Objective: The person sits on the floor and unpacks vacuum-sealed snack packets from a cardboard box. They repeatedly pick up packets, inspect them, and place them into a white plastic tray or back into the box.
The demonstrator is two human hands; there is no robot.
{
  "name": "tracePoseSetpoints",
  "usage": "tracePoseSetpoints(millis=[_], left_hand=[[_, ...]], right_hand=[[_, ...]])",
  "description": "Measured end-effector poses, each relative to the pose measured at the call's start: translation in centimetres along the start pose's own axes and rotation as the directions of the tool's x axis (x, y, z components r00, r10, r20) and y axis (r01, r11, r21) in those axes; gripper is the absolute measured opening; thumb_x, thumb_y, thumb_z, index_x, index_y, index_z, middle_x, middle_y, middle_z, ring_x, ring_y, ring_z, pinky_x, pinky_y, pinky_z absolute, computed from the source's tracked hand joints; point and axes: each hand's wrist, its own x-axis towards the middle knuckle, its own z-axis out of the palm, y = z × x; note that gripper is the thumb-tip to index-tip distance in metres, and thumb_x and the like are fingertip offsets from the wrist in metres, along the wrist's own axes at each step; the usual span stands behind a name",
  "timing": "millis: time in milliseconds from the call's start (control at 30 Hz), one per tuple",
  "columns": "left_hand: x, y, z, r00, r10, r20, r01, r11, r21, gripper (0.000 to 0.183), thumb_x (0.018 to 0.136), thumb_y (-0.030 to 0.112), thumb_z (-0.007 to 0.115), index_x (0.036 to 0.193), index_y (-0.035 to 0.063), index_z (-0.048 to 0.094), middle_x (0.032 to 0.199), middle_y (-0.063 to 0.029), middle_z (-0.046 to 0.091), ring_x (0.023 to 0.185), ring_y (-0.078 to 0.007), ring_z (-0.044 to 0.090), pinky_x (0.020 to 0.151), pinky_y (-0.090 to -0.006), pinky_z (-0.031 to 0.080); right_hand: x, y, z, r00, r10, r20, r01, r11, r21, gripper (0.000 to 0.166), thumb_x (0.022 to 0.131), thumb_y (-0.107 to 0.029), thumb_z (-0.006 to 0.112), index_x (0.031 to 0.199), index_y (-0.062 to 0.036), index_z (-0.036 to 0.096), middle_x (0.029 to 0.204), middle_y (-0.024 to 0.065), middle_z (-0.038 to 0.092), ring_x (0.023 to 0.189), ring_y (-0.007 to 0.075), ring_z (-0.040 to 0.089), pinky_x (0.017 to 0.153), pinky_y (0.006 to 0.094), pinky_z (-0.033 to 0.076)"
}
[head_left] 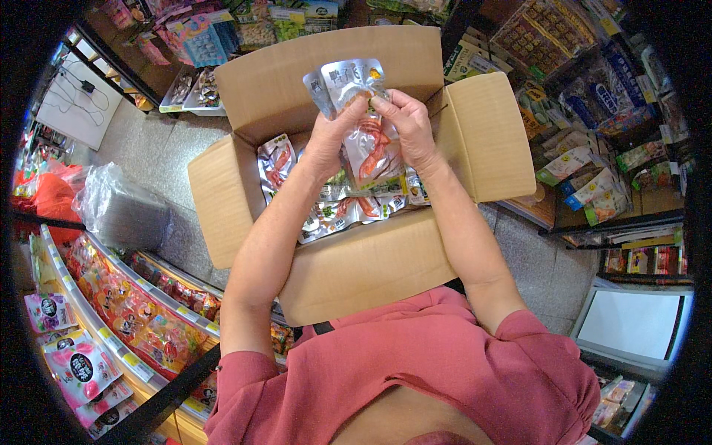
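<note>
Both my hands are over an open cardboard box [356,267], pinching silver foil snack pouches [353,75] near their middle. My left hand [334,133] grips the left side, thumb on top. My right hand [409,125] grips the right side, its thumb almost meeting the left one. At least two pouches are fanned at the top, and a clear-fronted part [378,156] showing reddish-brown food hangs below my fingers. Inside the box lie several more shiny pouches [275,167] with similar food pictures; my forearms and the held pouches hide some of them.
Shelves of packaged snacks [595,167] stand at the right. At the left are tiered racks of bagged sweets [128,306] and a plastic-wrapped stack [119,206] on the tiled floor [186,150]. White trays [203,100] of small packets sit behind the box. Its flaps [489,133] spread outward.
</note>
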Motion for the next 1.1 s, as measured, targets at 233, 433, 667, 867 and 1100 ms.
tracePoseSetpoints(millis=[233,433,667,867,1100], left_hand=[[0.0,0.3,0.2,1.0,-0.002,-0.006,0.002,1.0,0.02,0.04,0.08,0.029,0.07,0.11,0.0064,0.056,0.1,-0.0018,0.061,0.091,-0.012,0.057,0.079,-0.029,0.047],[0.1,-0.1,0.0,1.0,0.008,0.017,-0.009,0.998,0.061,0.037,0.08,0.026,0.07,0.109,0.0062,0.058,0.101,-0.002,0.061,0.091,-0.0116,0.058,0.079,-0.0283,0.047],[-0.1,0.0,0.5,1.0,0.005,0.004,-0.005,0.997,0.079,0.031,0.083,0.023,0.067,0.107,0.0054,0.058,0.099,-0.0018,0.062,0.088,-0.0115,0.059,0.078,-0.0276,0.048],[0.2,-0.7,-0.1,0.999,0.021,0.027,-0.023,0.997,0.077,0.034,0.085,0.028,0.064,0.11,0.0056,0.056,0.1,-0.0045,0.062,0.09,-0.0143,0.059,0.08,-0.031,0.049],[0.1,-0.8,-0.4,0.999,-0.038,-0.012,0.038,0.999,-0.008,0.035,0.086,0.032,0.063,0.108,0.0064,0.056,0.098,-0.0042,0.062,0.087,-0.0151,0.061,0.075,-0.0316,0.051]], right_hand=[[0.0,0.5,0.5,0.999,-0.036,-0.022,0.036,0.999,0.013,0.022,0.087,-0.021,0.063,0.097,-0.0014,0.06,0.085,0.0032,0.064,0.072,0.0045,0.057,0.062,0.0193,0.046],[0.1,1.0,0.3,0.996,-0.078,-0.035,0.076,0.996,-0.055,0.022,0.088,-0.023,0.061,0.092,-0.0006,0.06,0.082,0.0028,0.064,0.072,0.0043,0.057,0.062,0.0195,0.046],[0.3,2.0,-0.3,0.986,-0.15,-0.072,0.119,0.94,-0.32,0.025,0.089,-0.025,0.06,0.086,-0.0004,0.06,0.075,0.0044,0.064,0.069,0.0054,0.056,0.06,0.0235,0.045],[-0.2,1.3,0.3,0.932,-0.348,-0.104,0.158,0.646,-0.747,0.036,0.084,-0.038,0.061,0.072,-0.0047,0.057,0.06,0.0126,0.06,0.056,0.0234,0.061,0.053,0.0336,0.046],[-0.8,-0.1,0.8,0.837,-0.546,0.037,0.111,0.104,-0.988,0.047,0.078,-0.052,0.062,0.058,-0.0103,0.052,0.048,0.014,0.054,0.048,0.0346,0.058,0.044,0.0438,0.044]])
